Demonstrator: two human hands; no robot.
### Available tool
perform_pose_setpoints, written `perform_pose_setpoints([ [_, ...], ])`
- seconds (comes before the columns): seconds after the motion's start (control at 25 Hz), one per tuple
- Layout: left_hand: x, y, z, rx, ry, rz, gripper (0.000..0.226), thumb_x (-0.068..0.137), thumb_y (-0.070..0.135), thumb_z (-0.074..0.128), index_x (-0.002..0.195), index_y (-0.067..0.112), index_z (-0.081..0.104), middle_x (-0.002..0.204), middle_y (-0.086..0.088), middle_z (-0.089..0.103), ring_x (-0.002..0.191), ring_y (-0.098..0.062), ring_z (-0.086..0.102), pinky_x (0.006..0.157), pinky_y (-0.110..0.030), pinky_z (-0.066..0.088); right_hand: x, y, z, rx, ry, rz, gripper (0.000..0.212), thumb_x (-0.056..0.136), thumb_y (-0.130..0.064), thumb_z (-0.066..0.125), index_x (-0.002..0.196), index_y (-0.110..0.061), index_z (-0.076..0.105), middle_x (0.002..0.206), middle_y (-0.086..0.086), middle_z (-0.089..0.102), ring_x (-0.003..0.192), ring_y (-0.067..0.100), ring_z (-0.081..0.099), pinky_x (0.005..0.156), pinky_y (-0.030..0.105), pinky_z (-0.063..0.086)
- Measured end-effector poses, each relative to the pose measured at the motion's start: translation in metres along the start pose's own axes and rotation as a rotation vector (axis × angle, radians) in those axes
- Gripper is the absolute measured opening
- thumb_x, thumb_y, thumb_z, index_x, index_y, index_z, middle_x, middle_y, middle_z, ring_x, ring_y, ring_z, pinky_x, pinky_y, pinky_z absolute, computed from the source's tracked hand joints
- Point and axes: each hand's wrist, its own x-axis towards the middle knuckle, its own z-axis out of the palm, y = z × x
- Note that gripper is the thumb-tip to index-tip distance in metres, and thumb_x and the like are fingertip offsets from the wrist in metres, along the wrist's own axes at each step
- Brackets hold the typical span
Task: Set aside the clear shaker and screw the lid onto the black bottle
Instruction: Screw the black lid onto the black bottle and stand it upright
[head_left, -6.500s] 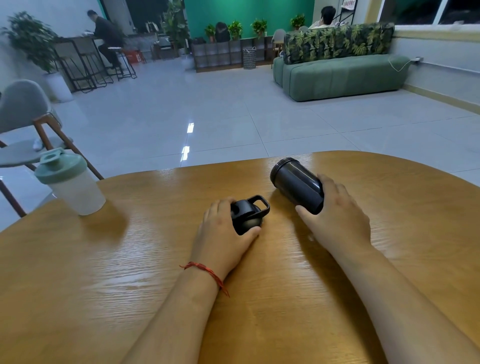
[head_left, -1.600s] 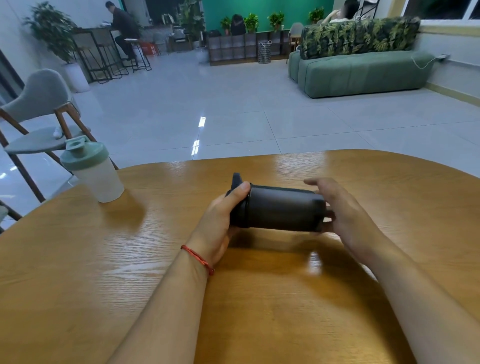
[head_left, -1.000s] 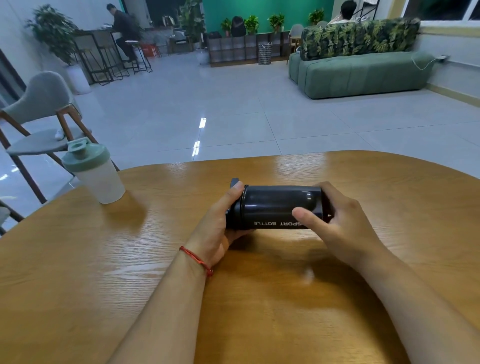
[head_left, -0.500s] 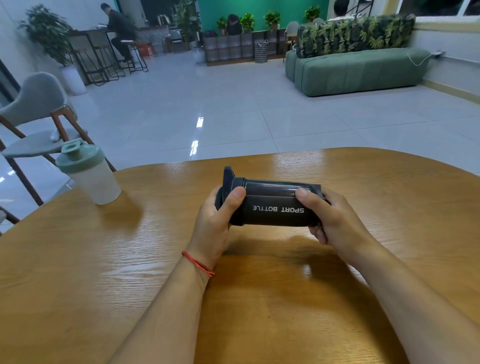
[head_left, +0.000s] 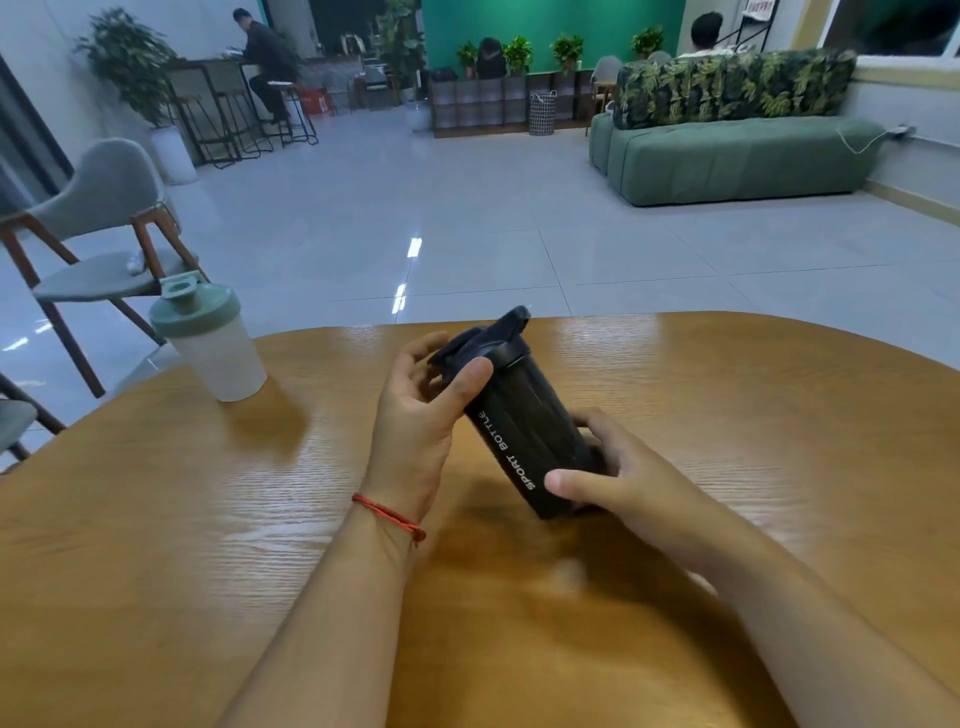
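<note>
Head view: left hand (head_left: 415, 426) fingers curled around lid (head_left: 480, 340); right hand (head_left: 618, 478) fingers clamped on black bottle (head_left: 524, 426) base.

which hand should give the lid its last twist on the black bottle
Left, probably. The left hand already curls around the black plastic lid at the tilted black sport bottle's upper end, while the right hand grips the base to steady it.

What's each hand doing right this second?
Left hand: closed around the lid of the black bottle.
Right hand: closed around the bottle's bottom end.
</note>
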Motion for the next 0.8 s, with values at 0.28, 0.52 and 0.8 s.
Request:
perform_pose_setpoints([
  [0.28,-0.014,0.015,-0.008,-0.16,-0.305,-0.18,0.059,0.099,0.036,0.058,0.146,0.001,0.056,0.139,-0.036,0.06,0.127,-0.047,0.061,0.108,-0.063,0.05,0.006,-0.022,0.052,0.126,0.057,-0.213,0.053,0.095,-0.036,0.078,0.144,-0.044,0.061,0.129,-0.015,0.077,0.123,0.009,0.073,0.103,0.042,0.064],
  [0.52,-0.028,0.029,-0.02,0.163,-0.066,0.023,0.056,0.091,0.007,0.084,0.141,0.013,0.059,0.124,-0.012,0.075,0.113,-0.025,0.075,0.083,-0.031,0.064,0.027,-0.034,0.096,0.104,0.181,-0.251,0.067,0.099,-0.028,0.082,0.152,-0.054,0.049,0.132,-0.024,0.072,0.119,-0.01,0.069,0.087,0.022,0.065],
  [0.8,-0.02,0.044,-0.088,0.11,0.01,0.073,0.047,0.106,-0.011,0.047,0.15,0.007,0.05,0.129,-0.009,0.072,0.115,-0.011,0.073,0.088,-0.025,0.061,0.088,-0.053,0.163,-0.082,0.331,-0.382,0.072,0.092,-0.037,0.078,0.156,-0.051,0.046,0.138,-0.023,0.062,0.128,-0.003,0.06,0.101,0.035,0.062],
])
